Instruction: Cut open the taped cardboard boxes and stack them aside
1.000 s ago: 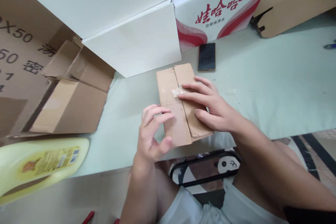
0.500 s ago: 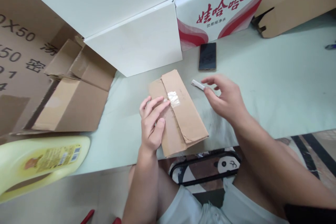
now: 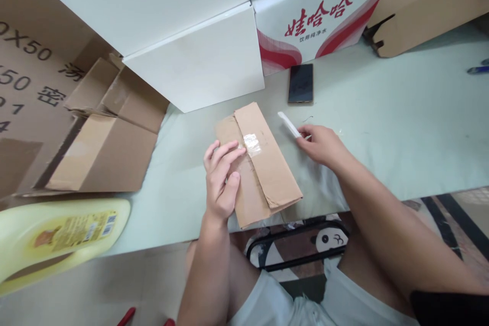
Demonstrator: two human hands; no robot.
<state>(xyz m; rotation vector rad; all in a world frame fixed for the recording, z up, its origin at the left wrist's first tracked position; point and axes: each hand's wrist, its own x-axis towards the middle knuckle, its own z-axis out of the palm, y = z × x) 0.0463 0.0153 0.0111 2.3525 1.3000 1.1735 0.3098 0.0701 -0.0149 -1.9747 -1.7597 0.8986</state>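
My left hand (image 3: pixel 222 178) lies on the left half of a flattened brown cardboard box (image 3: pixel 273 163), its fingers spread and slightly bent. Beside the fingertips, a strip of shiny clear tape (image 3: pixel 252 144) crosses the seam between the flaps. Right of the box, my right hand (image 3: pixel 321 145) is closed on the near end of a slim white stick-like tool (image 3: pixel 289 125). The tool's far end points up and to the left, and the fingers hide its other end. I cannot make out its exact kind.
Behind are white boxes (image 3: pixel 198 61), a red-and-white water carton (image 3: pixel 317 20) and a phone (image 3: pixel 301 84). At left stand an open brown carton (image 3: pixel 114 153) and a yellow bottle (image 3: pixel 76 234). Pens (image 3: pixel 477 69) lie far right. The table's front edge runs above my lap.
My right hand has lowered and its fingers have closed on the white tool, which has shifted slightly. My left hand and the cardboard box have stayed put.
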